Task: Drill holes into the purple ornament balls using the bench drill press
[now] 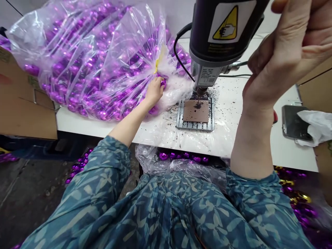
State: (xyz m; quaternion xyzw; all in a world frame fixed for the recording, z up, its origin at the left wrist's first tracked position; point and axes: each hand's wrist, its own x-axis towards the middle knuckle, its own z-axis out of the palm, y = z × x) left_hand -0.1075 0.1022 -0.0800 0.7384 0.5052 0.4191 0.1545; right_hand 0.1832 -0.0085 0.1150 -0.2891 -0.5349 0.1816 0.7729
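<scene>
My left hand (155, 90) reaches to the tied neck of a big clear plastic bag (103, 62) full of shiny purple balls. Its fingers are closed on a purple ball (163, 82), which shows partly past the fingertips. At the upper right my right hand (282, 58) is raised beside the black drill press (219, 31), its fingers curled at the end of the metal feed lever (241, 63). Below the drill chuck (201, 91) lies a brown square block (196, 116) with a small hole, on a slotted metal base (181, 125).
Dark shavings are scattered over the white table (225, 110). A phone (295, 122) and crumpled tissue (320, 126) lie on the right. A cardboard box (26, 103) stands at the left. More purple balls (181, 156) in plastic rest at my lap.
</scene>
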